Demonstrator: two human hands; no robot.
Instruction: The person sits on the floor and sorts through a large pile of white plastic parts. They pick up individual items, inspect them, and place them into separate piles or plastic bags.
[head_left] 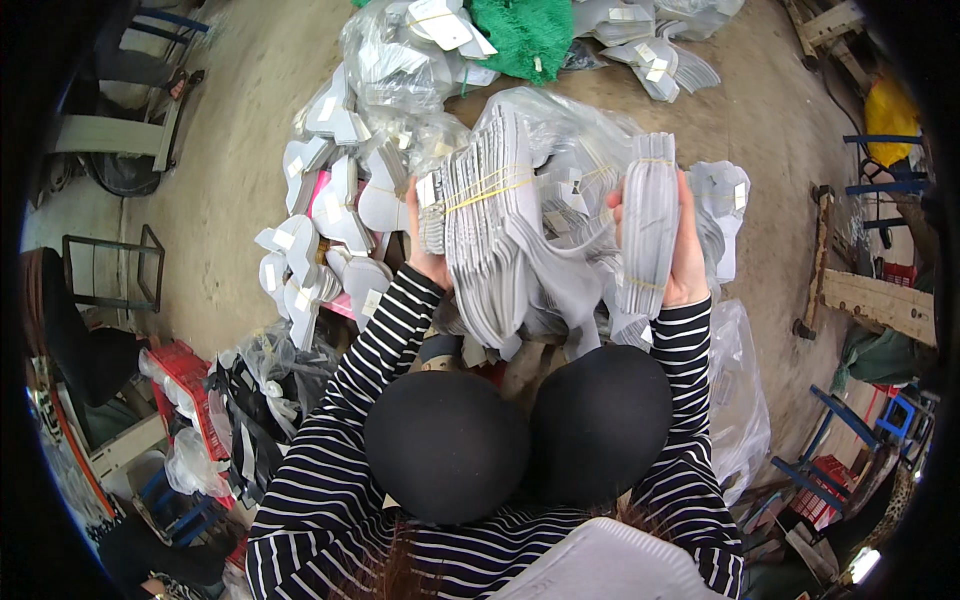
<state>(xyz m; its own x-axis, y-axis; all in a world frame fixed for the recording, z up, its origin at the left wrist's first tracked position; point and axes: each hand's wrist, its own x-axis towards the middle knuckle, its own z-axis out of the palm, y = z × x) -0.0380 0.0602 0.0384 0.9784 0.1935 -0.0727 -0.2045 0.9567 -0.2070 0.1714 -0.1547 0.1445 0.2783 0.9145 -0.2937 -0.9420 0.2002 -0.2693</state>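
Note:
My left hand (428, 252) is closed around the left end of a thick bundle of grey cut pieces (490, 220), stacked on edge and bound with yellow bands. A small white label sits on that end. My right hand (688, 255) grips a narrower stack of grey cut pieces (648, 225) with a thin band near its top; some fingers are hidden behind it. Both bundles are raised in front of my knees, a gap between them. Below and behind them, more banded grey pieces (572, 185) lie in a clear plastic bag (590, 120).
Labelled grey bundles (340, 205) are heaped to the left, some on something pink. At the far side are a green mesh sack (525, 35) and more bundles (660, 65). A red crate (190, 400) stands lower left; a wooden-beamed frame (870, 305) is at the right.

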